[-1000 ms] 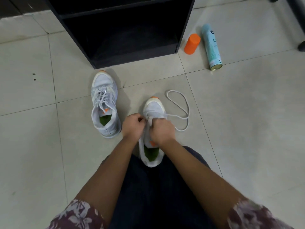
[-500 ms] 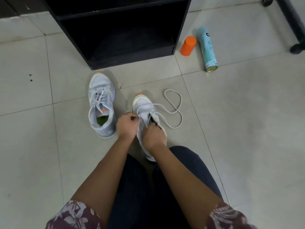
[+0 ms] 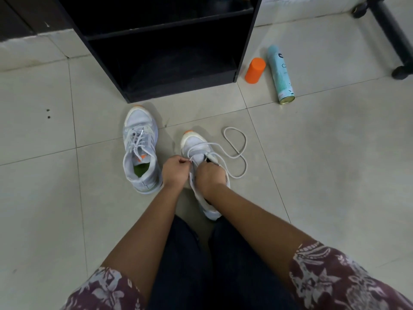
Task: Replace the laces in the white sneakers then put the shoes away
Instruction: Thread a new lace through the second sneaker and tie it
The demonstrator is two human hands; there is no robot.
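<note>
**Right shoe tilted over, lace pinched at its left edge**

The pale tiled floor (image 3: 324,175) carries everything. The black shelf (image 3: 248,41) stands at the top. Slightly more of its upper board shows than half a second ago, because the view has tipped up a little. A dark chair base (image 3: 388,30) crosses the top right corner.

The left shoe (image 3: 140,153), laced and upright, sits in front of the shelf where it sat a second ago. The right shoe (image 3: 194,144) lies just beside it, between it and the loose lace, with its toe toward the shelf and its heel at the person's knees. A second ago this shoe stood flat with its green insole in view. Now it is tilted, and the insole is hidden under the right hand and wrist. It has barely shifted over the last half second.

The can (image 3: 281,73) lies on its side to the right of the shelf. The orange cap (image 3: 255,70) is just beside it, between can and shelf.

The lace (image 3: 245,143) runs from the right shoe's front eyelets out to the right. There it lies on the tiles in two loops, where a second ago it made one wide loop.

The left hand (image 3: 175,170) was on top of the shoe a second ago and is now at its left edge. Its fingers are curled tight and pinch the lace end. The right hand (image 3: 210,175) is curled over the shoe's upper and grips it. Its fingertips are hidden.
</note>
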